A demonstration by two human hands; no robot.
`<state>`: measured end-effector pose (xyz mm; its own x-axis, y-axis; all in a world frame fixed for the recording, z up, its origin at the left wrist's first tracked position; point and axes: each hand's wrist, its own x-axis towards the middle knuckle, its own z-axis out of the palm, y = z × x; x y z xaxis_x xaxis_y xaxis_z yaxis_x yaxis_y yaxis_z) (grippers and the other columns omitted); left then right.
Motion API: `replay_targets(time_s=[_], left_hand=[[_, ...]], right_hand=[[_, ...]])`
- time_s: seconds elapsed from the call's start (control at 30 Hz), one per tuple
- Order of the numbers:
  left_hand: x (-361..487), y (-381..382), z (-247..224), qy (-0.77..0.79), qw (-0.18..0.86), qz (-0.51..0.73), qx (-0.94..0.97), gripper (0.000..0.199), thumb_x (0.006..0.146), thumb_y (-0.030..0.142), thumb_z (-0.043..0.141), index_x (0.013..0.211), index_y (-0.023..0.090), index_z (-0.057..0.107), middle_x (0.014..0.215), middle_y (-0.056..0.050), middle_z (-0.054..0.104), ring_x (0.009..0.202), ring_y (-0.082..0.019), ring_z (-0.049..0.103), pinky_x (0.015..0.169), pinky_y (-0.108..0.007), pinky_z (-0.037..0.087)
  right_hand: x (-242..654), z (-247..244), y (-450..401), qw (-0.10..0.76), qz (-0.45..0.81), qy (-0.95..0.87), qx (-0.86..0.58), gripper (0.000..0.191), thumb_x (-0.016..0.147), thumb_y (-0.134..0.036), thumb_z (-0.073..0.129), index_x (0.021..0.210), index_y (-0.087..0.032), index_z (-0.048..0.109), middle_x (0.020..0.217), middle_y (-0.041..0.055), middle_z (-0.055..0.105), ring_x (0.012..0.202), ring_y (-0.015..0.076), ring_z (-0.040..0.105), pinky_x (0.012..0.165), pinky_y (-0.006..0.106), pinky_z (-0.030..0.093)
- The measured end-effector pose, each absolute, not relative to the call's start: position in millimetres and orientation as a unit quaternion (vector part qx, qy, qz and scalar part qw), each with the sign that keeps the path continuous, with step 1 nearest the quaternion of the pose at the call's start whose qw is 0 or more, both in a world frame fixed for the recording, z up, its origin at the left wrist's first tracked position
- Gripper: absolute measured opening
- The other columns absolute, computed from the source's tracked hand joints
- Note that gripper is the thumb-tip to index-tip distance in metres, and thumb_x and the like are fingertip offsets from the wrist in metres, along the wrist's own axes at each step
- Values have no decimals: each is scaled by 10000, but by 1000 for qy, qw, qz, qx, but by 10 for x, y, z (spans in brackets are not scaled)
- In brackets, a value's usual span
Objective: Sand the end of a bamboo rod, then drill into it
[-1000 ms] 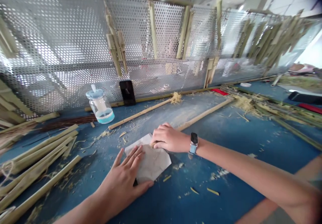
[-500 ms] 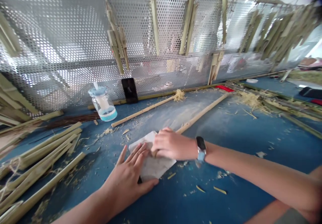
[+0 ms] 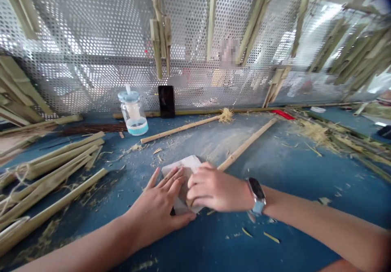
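A creased white paper sheet [image 3: 179,168] lies on the blue bench top [image 3: 284,170], partly hidden by both hands. My left hand [image 3: 161,200] rests on it, flat with fingers spread. My right hand [image 3: 214,190] is curled closed over the sheet and the near end of a pale bamboo rod [image 3: 246,145]. The rod runs away to the upper right. The rod's tip is hidden inside my fingers and the paper, so I cannot tell how far it reaches.
Split bamboo strips [image 3: 51,170] lie tied at the left. Behind stand a lidded plastic bottle [image 3: 132,115] and a black phone [image 3: 166,101]. A thin frayed bamboo rod [image 3: 180,129] lies nearby. Shavings litter the bench. Bamboo pieces hang on a perforated metal panel [image 3: 91,40].
My hands have drawn closer together over the sheet, and less of the paper shows. The view has swung slightly, shifting the bench and panel in the frame.
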<state>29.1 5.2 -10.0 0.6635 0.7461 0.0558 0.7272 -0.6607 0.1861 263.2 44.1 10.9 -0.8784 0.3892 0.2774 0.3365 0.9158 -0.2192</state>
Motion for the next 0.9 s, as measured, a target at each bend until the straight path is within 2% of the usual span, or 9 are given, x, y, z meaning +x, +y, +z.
replay_targets(time_s=[0.07,0.23,0.4,0.57,0.77,0.9], left_hand=[[292,50,-83,407,86,58,908,806,863,744,431,1438,178,434,1560,-113,317,1458,-304,260,1194,-595,8],[299,39,-60,411,96,60,904,845,863,743,426,1471,157,392,1572,-118,279,1463,-301,243,1202,-572,-19],[299,46,-66,412,115,55,902,911,855,731,448,1534,150,269,1576,-102,272,1468,-294,227,1207,-563,5],[294,61,-90,406,117,67,904,910,855,731,453,1546,176,247,1590,-83,218,1471,-287,218,1208,-532,-43],[315,70,-48,408,128,40,903,916,831,703,503,1548,196,244,1594,-72,221,1475,-304,195,1202,-563,7],[310,72,-53,405,128,38,905,922,835,706,492,1554,195,223,1599,-69,196,1477,-302,188,1202,-565,14]], right_hand=[[2652,97,471,163,101,-966,-177,129,953,-307,584,936,-240,692,940,-22,680,922,139,537,924,341,253],[2720,85,669,191,80,-938,-277,148,959,-276,573,903,-237,704,890,-12,675,895,146,538,888,339,274],[2584,77,407,166,77,-968,-172,172,978,-289,530,943,-231,688,884,-9,672,907,144,535,927,341,266],[2737,66,625,189,66,-943,-265,159,970,-286,556,1002,-257,709,921,-8,691,920,158,528,890,348,267],[2565,62,380,185,104,-964,-163,165,970,-284,547,964,-214,696,900,8,676,895,149,537,917,338,298],[2660,56,540,189,127,-949,-218,143,961,-283,567,958,-217,693,930,7,677,919,152,548,910,346,321]])
